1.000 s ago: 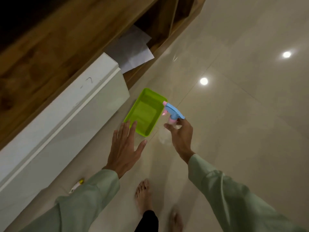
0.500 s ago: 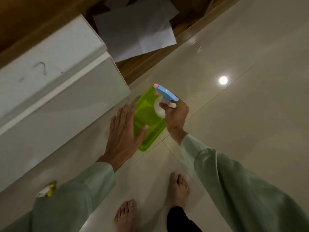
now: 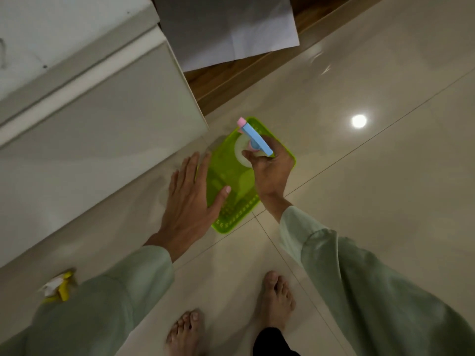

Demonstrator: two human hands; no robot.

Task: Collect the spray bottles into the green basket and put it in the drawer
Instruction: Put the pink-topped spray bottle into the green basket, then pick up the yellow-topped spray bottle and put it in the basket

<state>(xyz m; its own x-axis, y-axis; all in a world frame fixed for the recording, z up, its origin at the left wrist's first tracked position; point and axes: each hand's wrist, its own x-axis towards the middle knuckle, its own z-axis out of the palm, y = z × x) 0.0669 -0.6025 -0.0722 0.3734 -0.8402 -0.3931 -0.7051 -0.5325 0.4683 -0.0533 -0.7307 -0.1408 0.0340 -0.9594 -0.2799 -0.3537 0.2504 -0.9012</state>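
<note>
Spray bottles are what the job concerns, and two show here, though the biggest thing in view is the white drawer front (image 3: pixel 84 129), which stands pulled out over the glossy tiled floor (image 3: pixel 372 191) at upper left. Behind it, sheets of white paper (image 3: pixel 226 29) lie on a wooden shelf (image 3: pixel 231 80) of the cabinet. The person's pale green sleeves come in from the bottom corners, and two bare feet stand on the tiles below.

Just right of the drawer's corner, the green basket (image 3: pixel 231 176) sits on the floor, a shallow tray with rows of small holes along its near wall. The left hand (image 3: pixel 190 201) is spread flat and empty, fingers straight; its fingers cover the basket's left rim and the thumb lies over the inside, though whether it presses on the plastic cannot be told from above.

The right hand (image 3: pixel 270 173) hangs over the basket's far right part, fingers closed round the neck of the clear spray bottle (image 3: pixel 254 142). That bottle has a blue trigger head with a pink nozzle pointing toward the drawer, and its round pale body shows below the head, over the basket's inside; it may already touch the bottom.

Smallest, a yellow and white spray bottle (image 3: pixel 57 287) lies on the floor at lower left, close against the drawer front, half hidden by the left sleeve.
</note>
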